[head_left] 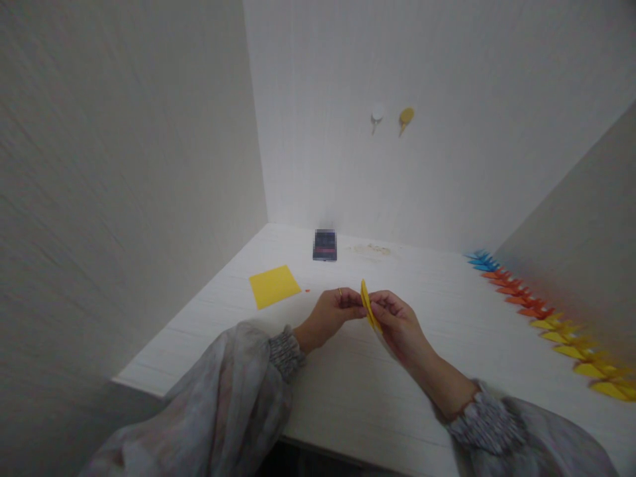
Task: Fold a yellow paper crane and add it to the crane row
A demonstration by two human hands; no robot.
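A narrow folded piece of yellow paper [369, 308] is held above the white table, between my two hands. My left hand [335, 315] pinches it from the left, a ring showing on one finger. From the right, my right hand [400, 324] grips the same paper with thumb and fingers closed. The paper is seen nearly edge-on, so its folded shape is hard to make out. Left of my left hand, a flat yellow paper sheet [275, 287] lies on the table, with a tiny orange scrap [307, 290] beside it.
Along the right side runs a row of folded paper figures: blue ones [481, 260] at the back, orange ones [519, 291], then yellow ones [581, 348] nearer. A dark blurred rectangular object [324, 245] lies near the back wall. Two hooks [406, 116] are on that wall.
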